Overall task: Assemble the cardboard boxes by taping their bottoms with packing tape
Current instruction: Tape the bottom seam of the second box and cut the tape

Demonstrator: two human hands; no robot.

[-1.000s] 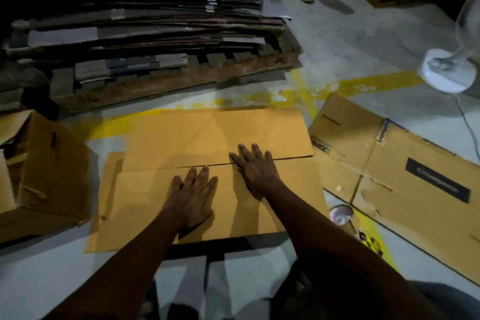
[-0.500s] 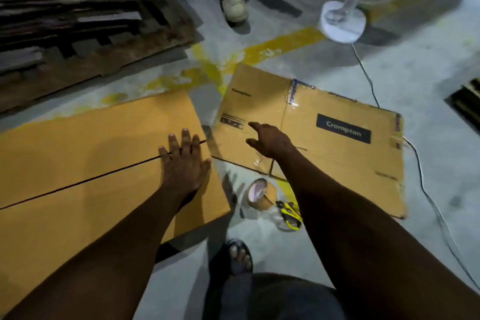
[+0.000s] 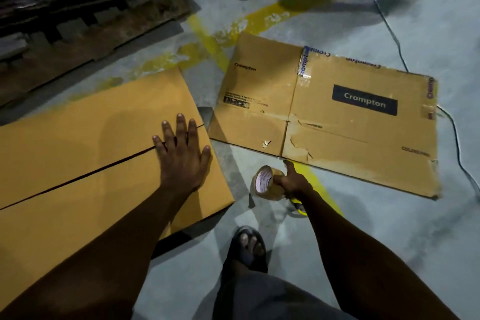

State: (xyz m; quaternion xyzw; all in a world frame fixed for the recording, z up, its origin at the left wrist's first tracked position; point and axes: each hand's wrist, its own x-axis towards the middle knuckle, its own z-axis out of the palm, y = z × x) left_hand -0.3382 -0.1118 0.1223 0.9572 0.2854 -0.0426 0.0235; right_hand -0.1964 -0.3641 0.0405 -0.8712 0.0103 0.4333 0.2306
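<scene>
"Crompton" printed on flattened carton (image 3: 324,132); grey concrete floor (image 3: 389,228), yellow line (image 3: 206,40).
Left hand (image 3: 181,156) flat, fingers spread, on cardboard box (image 3: 78,138) flap seam; right hand (image 3: 292,183) grips tape roll (image 3: 265,180) just beside the box.

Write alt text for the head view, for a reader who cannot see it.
The left hand presses on the cardboard box across its flap seam; the right hand grips a packing tape roll near a flattened Crompton carton.
</scene>
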